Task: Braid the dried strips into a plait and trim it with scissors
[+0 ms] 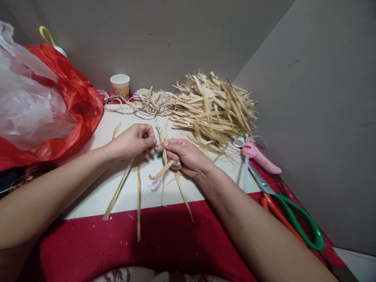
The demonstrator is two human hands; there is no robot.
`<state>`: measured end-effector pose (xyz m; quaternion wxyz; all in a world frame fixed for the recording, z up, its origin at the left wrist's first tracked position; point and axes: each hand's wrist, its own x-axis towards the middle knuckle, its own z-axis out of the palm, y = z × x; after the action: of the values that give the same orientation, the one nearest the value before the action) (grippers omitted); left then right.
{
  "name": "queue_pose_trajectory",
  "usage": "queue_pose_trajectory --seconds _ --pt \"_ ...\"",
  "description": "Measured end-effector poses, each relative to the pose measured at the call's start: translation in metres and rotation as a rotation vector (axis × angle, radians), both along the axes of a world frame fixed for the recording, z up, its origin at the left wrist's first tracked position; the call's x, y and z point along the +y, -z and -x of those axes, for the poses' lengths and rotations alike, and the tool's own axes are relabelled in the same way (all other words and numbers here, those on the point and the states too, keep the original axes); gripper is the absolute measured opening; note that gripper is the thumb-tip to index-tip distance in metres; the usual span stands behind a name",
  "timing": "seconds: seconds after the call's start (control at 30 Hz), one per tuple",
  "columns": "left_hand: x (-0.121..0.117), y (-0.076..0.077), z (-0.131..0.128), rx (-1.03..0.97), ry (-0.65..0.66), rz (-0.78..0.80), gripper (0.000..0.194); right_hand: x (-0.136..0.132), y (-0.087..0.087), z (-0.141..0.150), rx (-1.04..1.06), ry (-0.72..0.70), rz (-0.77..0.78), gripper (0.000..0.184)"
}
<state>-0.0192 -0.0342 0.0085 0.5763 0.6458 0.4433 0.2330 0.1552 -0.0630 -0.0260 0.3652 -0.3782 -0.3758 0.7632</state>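
Note:
Both hands meet over the white board (88, 201), pinching pale, dry plant strips. My left hand (136, 139) has its thumb and fingertips closed on strips near where they cross. Close beside it, my right hand (185, 156) is closed around more of these strips (161, 171), whose loose ends curl and hang below the fingers. Two long strips (139, 207) trail down under the left hand, past the board's front edge. The exact crossing point is partly hidden by the fingertips. Behind the hands lies a large heap of dry strips (208, 105).
A twisted cord (151, 102) and a paper cup (120, 84) are at the back. Red and clear plastic bags (85, 94) bulge at left. At right are a pink glue gun (263, 158) and green-and-orange-handled scissors (302, 221). Grey walls (182, 43) stand behind. Red cloth (164, 239) covers the table.

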Motion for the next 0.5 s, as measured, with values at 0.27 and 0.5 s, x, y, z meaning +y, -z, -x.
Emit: queue_pose_trajectory --seconds 0.27,0.5 --pt "0.0027 0.0023 0.0022 0.079 -0.014 -0.19 0.01 -0.0006 0.0014 0.0004 0.002 0.008 -0.001 0.019" --pt "0.0015 0.0009 0.0019 0.27 0.075 -0.326 0.013 -0.0006 0.0034 0.0004 -0.012 -0.005 -0.02 0.019"
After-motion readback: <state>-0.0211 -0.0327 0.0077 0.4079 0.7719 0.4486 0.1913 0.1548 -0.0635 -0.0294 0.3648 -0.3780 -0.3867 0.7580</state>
